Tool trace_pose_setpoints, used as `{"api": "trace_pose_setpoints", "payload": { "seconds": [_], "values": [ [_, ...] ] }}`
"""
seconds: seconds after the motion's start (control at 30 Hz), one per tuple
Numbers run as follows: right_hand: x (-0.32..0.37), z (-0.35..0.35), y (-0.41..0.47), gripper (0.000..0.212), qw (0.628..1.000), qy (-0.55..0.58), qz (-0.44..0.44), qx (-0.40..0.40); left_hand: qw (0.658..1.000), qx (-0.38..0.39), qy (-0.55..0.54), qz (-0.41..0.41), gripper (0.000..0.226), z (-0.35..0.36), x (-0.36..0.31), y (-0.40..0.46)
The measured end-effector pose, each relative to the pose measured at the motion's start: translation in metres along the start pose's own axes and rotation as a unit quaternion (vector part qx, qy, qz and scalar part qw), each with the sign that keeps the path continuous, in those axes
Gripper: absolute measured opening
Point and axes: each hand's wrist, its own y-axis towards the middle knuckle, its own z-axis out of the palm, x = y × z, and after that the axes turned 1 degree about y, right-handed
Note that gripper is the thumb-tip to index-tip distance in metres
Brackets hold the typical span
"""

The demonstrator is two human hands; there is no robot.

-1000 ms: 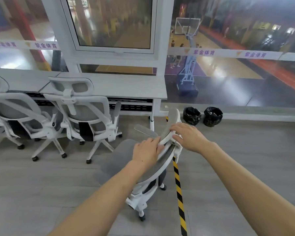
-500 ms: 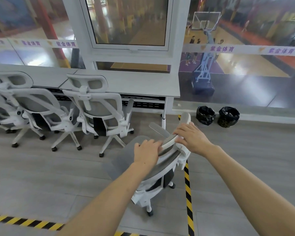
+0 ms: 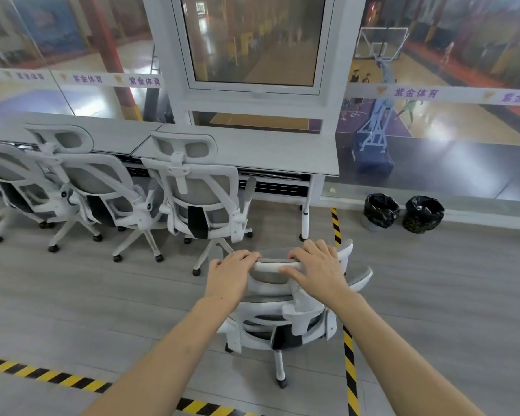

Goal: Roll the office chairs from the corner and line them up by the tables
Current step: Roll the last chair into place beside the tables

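A white office chair (image 3: 282, 319) with grey mesh stands directly below me, its back toward me. My left hand (image 3: 231, 274) grips the left end of its headrest (image 3: 275, 264) and my right hand (image 3: 315, 268) grips the right end. The chair faces the right end of the grey table (image 3: 282, 151). Three matching chairs are lined up at the tables to the left: the nearest (image 3: 198, 190), a second (image 3: 93, 181) and a third (image 3: 9, 178) cut off by the frame edge.
Two black-lined bins (image 3: 380, 210) (image 3: 422, 214) stand by the glass wall at right. Yellow-black floor tape (image 3: 348, 355) runs under the chair toward the table leg (image 3: 305, 217). Another tape strip (image 3: 48, 375) crosses the floor near me. Open grey floor lies to the right.
The chair has swung round so its back faces me squarely, and it now points at the table. My view has shifted right along the row, showing a third lined-up chair.
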Motion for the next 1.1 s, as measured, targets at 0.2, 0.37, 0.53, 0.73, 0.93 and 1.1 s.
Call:
{"api": "trace_pose_setpoints", "payload": {
  "seconds": [0.2, 0.37, 0.53, 0.73, 0.93, 1.1],
  "values": [
    [0.033, 0.02, 0.005, 0.045, 0.999, 0.0, 0.023, -0.039, 1.0, -0.027, 0.008, 0.003, 0.068, -0.008, 0.034, 0.003],
    [0.022, 0.027, -0.01, 0.051, 0.997, 0.012, 0.03, -0.063, 0.996, -0.042, -0.074, -0.024, 0.057, 0.012, 0.053, 0.001],
    [-0.01, 0.032, -0.037, 0.082, 0.986, 0.067, 0.136, -0.068, 0.975, 0.119, -0.11, -0.15, 0.099, 0.051, 0.078, -0.005],
    [-0.049, 0.052, -0.043, 0.102, 0.951, 0.146, 0.273, 0.021, 0.946, 0.209, -0.159, -0.192, 0.121, 0.066, 0.069, 0.005],
    [-0.07, 0.081, -0.051, 0.125, 0.935, 0.131, 0.309, 0.113, 0.936, 0.214, -0.185, -0.208, 0.136, 0.079, 0.06, 0.016],
    [-0.078, 0.078, -0.05, 0.126, 0.927, 0.126, 0.332, 0.12, 0.939, 0.226, -0.179, -0.185, 0.139, 0.08, 0.055, 0.033]
  ]
}}
